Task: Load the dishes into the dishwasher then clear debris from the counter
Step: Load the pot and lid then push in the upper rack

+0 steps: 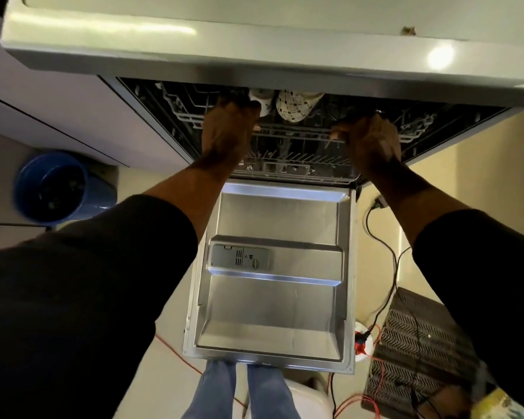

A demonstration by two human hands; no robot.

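The dishwasher stands open below the white counter (254, 46), its steel door (273, 282) folded flat toward me. Both arms reach into the upper rack (297, 131). My left hand (227, 128) curls over the rack's front left part, beside a white mug (262, 101). My right hand (372, 137) grips the rack's front wire on the right. A patterned white cup (294, 108) lies in the rack between the hands. The lower rack (291, 167) shows beneath. A small brown crumb (408, 31) sits on the counter edge at the upper right.
A blue bucket (55, 186) stands on the floor to the left. Black and red cables (384, 267) trail over the floor right of the door, next to a dark patterned mat (418, 349). My legs (239, 388) stand at the door's front edge.
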